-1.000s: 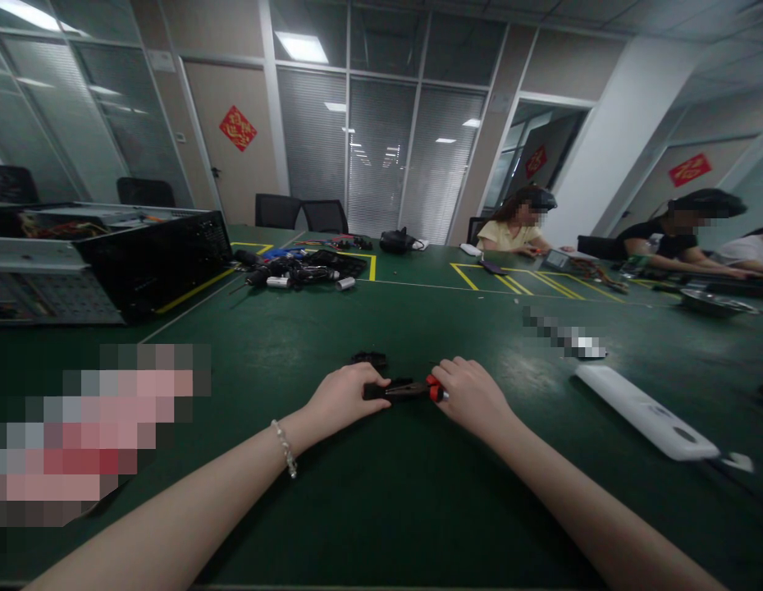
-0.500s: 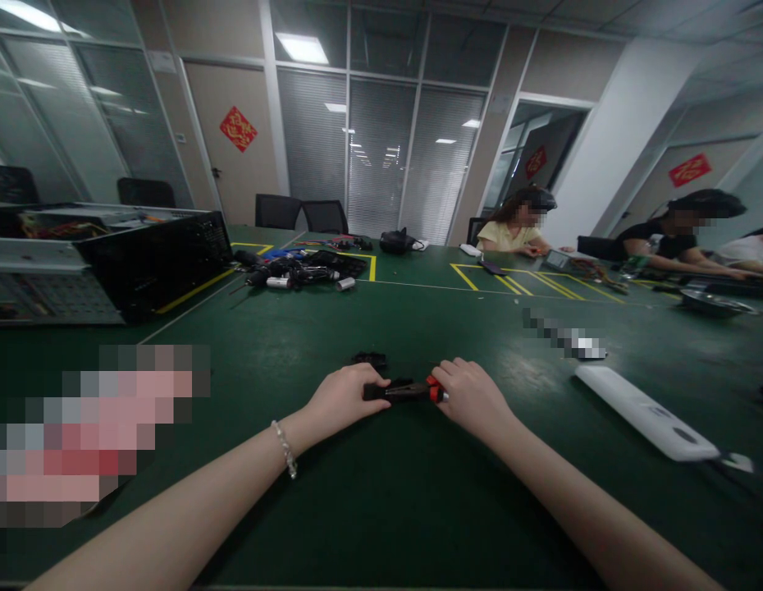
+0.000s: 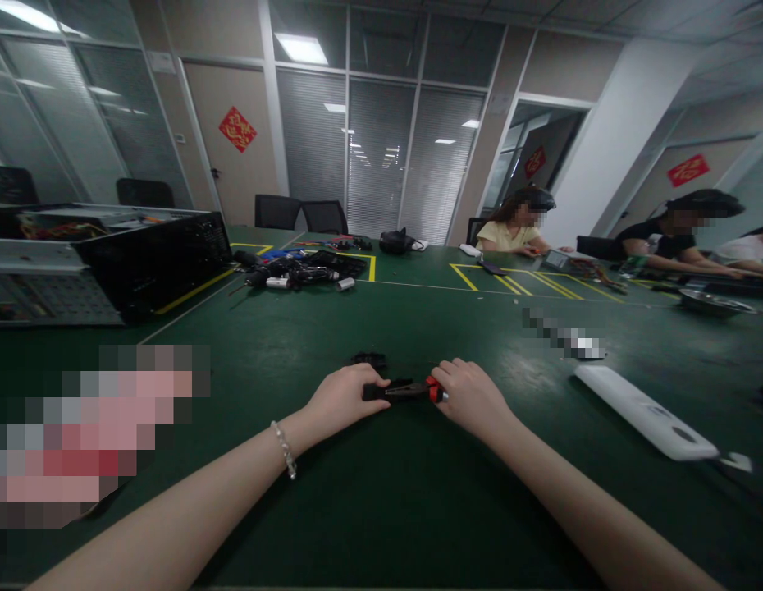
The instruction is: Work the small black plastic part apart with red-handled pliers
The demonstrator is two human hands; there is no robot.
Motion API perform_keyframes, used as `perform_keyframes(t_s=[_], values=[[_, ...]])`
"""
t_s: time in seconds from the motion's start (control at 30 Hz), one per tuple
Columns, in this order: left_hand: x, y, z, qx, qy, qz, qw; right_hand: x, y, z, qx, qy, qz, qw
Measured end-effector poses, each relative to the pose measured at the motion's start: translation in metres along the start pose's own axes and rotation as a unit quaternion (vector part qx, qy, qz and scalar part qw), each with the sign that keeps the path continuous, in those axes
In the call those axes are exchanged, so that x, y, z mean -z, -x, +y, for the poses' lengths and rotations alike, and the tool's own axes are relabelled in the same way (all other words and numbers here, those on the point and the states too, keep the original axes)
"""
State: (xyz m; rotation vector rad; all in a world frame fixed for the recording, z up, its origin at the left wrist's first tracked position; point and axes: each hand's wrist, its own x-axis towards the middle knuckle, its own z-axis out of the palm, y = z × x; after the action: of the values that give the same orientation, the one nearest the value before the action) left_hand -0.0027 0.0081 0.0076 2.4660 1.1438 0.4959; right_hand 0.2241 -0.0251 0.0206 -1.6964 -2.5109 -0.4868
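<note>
Head view: a green worktop point(image 3: 381, 517) fills the lower part, its near edge just showing along the bottom. Midway across the worktop, closer to the near edge than the far one, are the pliers point(image 3: 411, 391), lying sideways with the tip to the left. The right hand point(image 3: 473, 398) is closed around their red handles. The left hand point(image 3: 344, 398), with a beaded bracelet point(image 3: 284, 450) on its wrist, pinches a small black part point(image 3: 374, 392) between thumb and fingers. The pliers' tip meets this part; whether the jaws bite it, I cannot tell. Just beyond the left hand, toward the far edge, lies another black piece point(image 3: 370, 359).

To the right of the hands rests a white power strip point(image 3: 646, 414). Toward the far edge sits a heap of tools and cables point(image 3: 301, 267), with an opened computer case point(image 3: 166, 258) left of it. A person in a yellow top point(image 3: 504, 236) sits at the far edge, right of the heap.
</note>
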Motion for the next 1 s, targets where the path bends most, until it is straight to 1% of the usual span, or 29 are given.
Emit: perform_keyframes(t_s=[0.17,0.33,0.5,0.67,1.0], values=[[0.0005,-0.0003,0.0015,0.007,-0.003,-0.002,1.000,0.0013,-0.0004,-0.0003,0.005,0.007,0.008,1.000],[0.0009,0.0004,0.0023,0.000,0.000,0.009,1.000,-0.0004,-0.0010,0.0001,0.009,0.011,0.013,1.000],[0.0012,0.0007,0.0021,0.000,0.000,0.007,1.000,-0.0012,-0.0006,-0.0002,0.002,0.004,0.006,1.000],[0.0014,0.0004,0.0026,0.000,-0.001,0.004,1.000,0.0006,-0.0004,-0.0001,0.013,0.018,0.018,1.000],[0.0024,0.0010,0.0027,0.004,0.003,0.004,1.000,0.0001,-0.0002,-0.0006,0.006,0.015,0.003,1.000]])
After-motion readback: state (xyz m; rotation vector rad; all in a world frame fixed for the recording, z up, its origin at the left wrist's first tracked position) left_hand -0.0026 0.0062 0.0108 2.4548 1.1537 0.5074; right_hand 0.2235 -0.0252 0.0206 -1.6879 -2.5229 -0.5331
